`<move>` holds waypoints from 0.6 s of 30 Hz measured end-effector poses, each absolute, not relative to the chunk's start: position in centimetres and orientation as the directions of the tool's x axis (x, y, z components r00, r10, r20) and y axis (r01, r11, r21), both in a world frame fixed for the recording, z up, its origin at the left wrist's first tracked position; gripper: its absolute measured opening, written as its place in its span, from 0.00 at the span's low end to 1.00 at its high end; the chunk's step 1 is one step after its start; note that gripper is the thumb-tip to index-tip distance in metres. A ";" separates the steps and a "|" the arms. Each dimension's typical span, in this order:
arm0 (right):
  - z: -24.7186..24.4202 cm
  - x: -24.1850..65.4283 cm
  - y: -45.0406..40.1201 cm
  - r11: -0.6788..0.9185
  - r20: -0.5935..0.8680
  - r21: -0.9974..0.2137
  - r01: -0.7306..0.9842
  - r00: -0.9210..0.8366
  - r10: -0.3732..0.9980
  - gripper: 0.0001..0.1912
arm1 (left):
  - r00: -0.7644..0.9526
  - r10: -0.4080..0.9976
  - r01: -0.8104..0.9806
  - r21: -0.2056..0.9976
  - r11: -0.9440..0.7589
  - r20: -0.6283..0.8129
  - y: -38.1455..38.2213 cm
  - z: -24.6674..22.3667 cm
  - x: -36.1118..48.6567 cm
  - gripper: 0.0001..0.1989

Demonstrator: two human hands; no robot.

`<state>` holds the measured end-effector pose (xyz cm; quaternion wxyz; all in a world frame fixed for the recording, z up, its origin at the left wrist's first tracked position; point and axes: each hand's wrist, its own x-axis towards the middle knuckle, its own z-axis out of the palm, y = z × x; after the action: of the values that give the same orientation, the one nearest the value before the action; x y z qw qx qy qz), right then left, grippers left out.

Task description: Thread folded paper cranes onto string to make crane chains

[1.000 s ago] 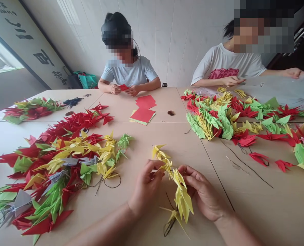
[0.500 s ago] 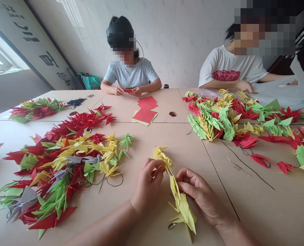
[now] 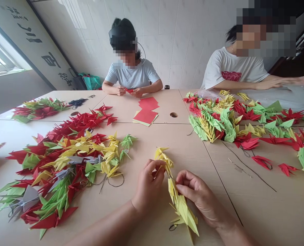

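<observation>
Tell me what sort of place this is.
Likely a shared craft workroom: a held string of yellow origami cranes, joined tables heaped with more paper cranes, and stacked red paper squares before a seated person.

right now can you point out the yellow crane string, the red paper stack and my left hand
yellow crane string (image 3: 183,210): head view, on a crane's wing low on the string
red paper stack (image 3: 145,116): head view, on the front red sheet
left hand (image 3: 148,182): head view, on the back of the hand
</observation>
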<state>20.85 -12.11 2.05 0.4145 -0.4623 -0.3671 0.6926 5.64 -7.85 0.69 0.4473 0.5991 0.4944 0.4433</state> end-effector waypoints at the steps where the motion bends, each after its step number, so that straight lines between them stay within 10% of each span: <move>1: 2.1 20.8 -12.1 -0.384 -0.335 -0.895 -0.226 -0.228 0.914 0.10 | 0.119 0.989 0.181 0.977 -0.113 0.092 -7.8 0.7 5.6 0.06; 18: 1.5 20.9 -11.9 -0.193 -0.195 -0.981 0.025 -0.101 0.976 0.16 | 0.243 0.965 -0.083 0.989 0.119 -0.096 -7.7 0.8 5.7 0.11</move>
<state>20.90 -11.89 1.53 0.4188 -0.5237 -0.4776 0.5677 5.69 -7.72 0.80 0.6064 0.5038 0.4380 0.4319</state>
